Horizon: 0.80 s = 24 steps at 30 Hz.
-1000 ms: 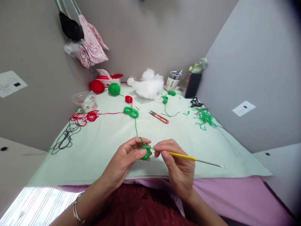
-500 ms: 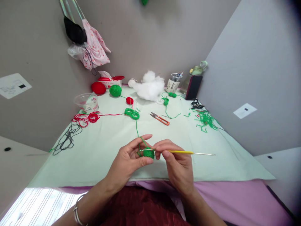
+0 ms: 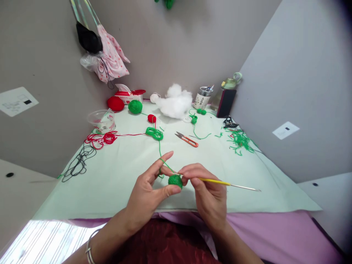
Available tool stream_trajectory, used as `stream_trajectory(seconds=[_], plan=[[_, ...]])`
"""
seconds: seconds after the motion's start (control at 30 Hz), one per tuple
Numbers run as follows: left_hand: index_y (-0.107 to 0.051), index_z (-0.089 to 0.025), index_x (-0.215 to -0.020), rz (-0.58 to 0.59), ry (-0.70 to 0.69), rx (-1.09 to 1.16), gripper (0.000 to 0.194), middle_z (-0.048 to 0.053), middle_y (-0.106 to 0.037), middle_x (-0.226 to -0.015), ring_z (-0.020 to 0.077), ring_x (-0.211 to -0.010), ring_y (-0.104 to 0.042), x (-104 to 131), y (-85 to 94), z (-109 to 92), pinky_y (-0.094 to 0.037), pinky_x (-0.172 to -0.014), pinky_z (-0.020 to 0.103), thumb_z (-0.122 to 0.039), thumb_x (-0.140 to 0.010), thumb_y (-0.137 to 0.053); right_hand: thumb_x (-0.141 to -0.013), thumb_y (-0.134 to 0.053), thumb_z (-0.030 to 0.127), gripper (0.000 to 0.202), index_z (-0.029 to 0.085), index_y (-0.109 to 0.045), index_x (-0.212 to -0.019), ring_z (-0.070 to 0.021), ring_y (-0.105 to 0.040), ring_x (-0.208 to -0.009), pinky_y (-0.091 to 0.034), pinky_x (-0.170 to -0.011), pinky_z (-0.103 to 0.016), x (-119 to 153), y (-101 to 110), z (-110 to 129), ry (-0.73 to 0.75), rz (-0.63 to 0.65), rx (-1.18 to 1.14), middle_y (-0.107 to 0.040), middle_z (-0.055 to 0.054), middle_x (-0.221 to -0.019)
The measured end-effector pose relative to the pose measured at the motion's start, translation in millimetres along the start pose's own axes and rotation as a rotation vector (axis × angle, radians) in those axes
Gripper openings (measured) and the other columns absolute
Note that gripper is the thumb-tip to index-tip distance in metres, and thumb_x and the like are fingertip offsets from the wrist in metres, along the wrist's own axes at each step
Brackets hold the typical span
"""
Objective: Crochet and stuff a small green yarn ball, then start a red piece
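Observation:
Between thumb and fingers, my left hand [image 3: 150, 189] pinches a small rounded green crochet piece [image 3: 175, 180]. Green yarn [image 3: 164, 161] runs over its raised index finger, back to a loose green yarn bundle [image 3: 154, 134] on the table. My right hand [image 3: 206, 189] is closed round a crochet hook [image 3: 215, 181] with a yellow handle and metal ends. The hook's left tip lies at the top edge of the crochet piece; whether it passes through a stitch I cannot tell. Orange-handled thread snips [image 3: 187, 139] lie beyond my hands.
White stuffing [image 3: 176, 102] sits at the back, beside a pen tin [image 3: 202, 98] and a phone [image 3: 226, 103]. Green yarn scraps [image 3: 241, 141] lie at right. Red yarn [image 3: 108, 138], black cord [image 3: 79, 161] and a clear plastic tub [image 3: 101, 121] are at left.
The crochet piece has turned in my left hand, showing a rounder side. My left index finger has risen. The hook has tilted, its right end lower and farther right.

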<state>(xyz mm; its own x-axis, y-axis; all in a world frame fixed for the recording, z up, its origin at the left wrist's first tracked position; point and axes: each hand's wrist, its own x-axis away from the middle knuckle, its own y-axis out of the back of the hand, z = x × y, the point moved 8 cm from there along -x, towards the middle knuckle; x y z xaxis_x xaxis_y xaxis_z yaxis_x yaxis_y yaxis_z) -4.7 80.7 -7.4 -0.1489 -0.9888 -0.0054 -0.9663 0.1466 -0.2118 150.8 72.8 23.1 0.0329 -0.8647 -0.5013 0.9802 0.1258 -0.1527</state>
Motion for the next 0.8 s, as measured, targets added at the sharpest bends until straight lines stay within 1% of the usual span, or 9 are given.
stream_trajectory(seconds=[0.07,0.2,0.33,0.47,0.57,0.67,0.73,0.8], plan=[[-0.062,-0.03,-0.144,-0.004,0.008,-0.007,0.07,-0.002,-0.067,-0.094,0.0218,-0.104,-0.065,1.0,1.0,3.3,-0.041,-0.108,0.037,-0.024,-0.079,-0.086,-0.101,-0.061,0.021,0.021,0.028,-0.08,-0.103,-0.0188,-0.067,-0.089,-0.054,-0.072,-0.031,-0.5,0.0,-2.4,-0.004,-0.016,-0.033,-0.074,-0.006,-0.096],[-0.06,-0.03,-0.145,-0.048,0.023,-0.014,0.071,-0.001,-0.071,-0.093,0.0196,-0.097,-0.064,4.1,2.0,5.3,-0.044,-0.102,0.035,-0.028,-0.079,-0.087,-0.102,-0.06,0.021,0.021,0.027,-0.08,-0.103,-0.0167,-0.066,-0.089,-0.054,-0.075,-0.029,-2.1,-1.8,-5.4,-0.025,0.007,-0.074,-0.074,-0.004,-0.095],[-0.06,-0.03,-0.143,-0.074,-0.036,0.002,0.072,-0.002,-0.074,-0.092,0.0177,-0.095,-0.067,5.8,1.1,-1.7,-0.047,-0.1,0.033,-0.027,-0.077,-0.088,-0.103,-0.059,0.022,0.02,0.026,-0.079,-0.105,-0.0153,-0.067,-0.083,-0.055,-0.075,-0.03,-3.8,-4.6,-3.2,-0.035,0.065,-0.135,-0.075,-0.004,-0.098],[-0.062,-0.033,-0.139,-0.088,-0.065,0.007,0.07,-0.004,-0.07,-0.093,0.0148,-0.095,-0.067,4.9,2.0,-4.1,-0.048,-0.099,0.029,-0.026,-0.075,-0.09,-0.105,-0.053,0.022,0.024,0.026,-0.076,-0.109,-0.0155,-0.07,-0.083,-0.057,-0.075,-0.031,-3.1,-6.1,0.6,-0.033,0.097,-0.131,-0.077,-0.005,-0.101],[-0.062,-0.036,-0.139,-0.09,-0.052,-0.003,0.074,-0.006,-0.064,-0.088,0.011,-0.086,-0.063,3.8,2.9,-4.0,-0.049,-0.09,0.024,-0.025,-0.072,-0.092,-0.105,-0.053,0.022,0.023,0.025,-0.076,-0.106,-0.0154,-0.071,-0.087,-0.058,-0.078,-0.031,-2.2,-5.4,3.2,-0.017,0.11,-0.072,-0.077,-0.004,-0.099],[-0.063,-0.037,-0.139,-0.077,-0.035,-0.015,0.076,-0.005,-0.063,-0.093,0.0094,-0.079,-0.057,3.7,3.0,-3.8,-0.048,-0.076,0.022,-0.027,-0.07,-0.093,-0.105,-0.054,0.022,0.022,0.025,-0.076,-0.105,-0.0149,-0.071,-0.089,-0.058,-0.082,-0.03,-2.6,-3.9,4.1,-0.01,0.121,-0.045,-0.077,-0.004,-0.099],[-0.065,-0.038,-0.138,-0.065,-0.027,-0.017,0.073,-0.004,-0.064,-0.098,0.009,-0.077,-0.055,4.2,2.2,-3.2,-0.045,-0.071,0.022,-0.029,-0.071,-0.093,-0.105,-0.054,0.025,0.022,0.024,-0.076,-0.104,-0.0145,-0.072,-0.086,-0.059,-0.081,-0.03,-4.0,-4.1,2.1,-0.035,0.128,-0.095,-0.077,-0.004,-0.099],[-0.068,-0.037,-0.134,-0.048,-0.019,-0.01,0.068,-0.004,-0.065,-0.097,0.009,-0.076,-0.054,4.8,0.5,-1.9,-0.043,-0.07,0.023,-0.03,-0.071,-0.093,-0.105,-0.054,0.029,0.022,0.024,-0.075,-0.103,-0.0137,-0.073,-0.08,-0.061,-0.077,-0.03,-5.9,-5.5,-2.1,-0.09,0.128,-0.204,-0.077,-0.004,-0.1]])
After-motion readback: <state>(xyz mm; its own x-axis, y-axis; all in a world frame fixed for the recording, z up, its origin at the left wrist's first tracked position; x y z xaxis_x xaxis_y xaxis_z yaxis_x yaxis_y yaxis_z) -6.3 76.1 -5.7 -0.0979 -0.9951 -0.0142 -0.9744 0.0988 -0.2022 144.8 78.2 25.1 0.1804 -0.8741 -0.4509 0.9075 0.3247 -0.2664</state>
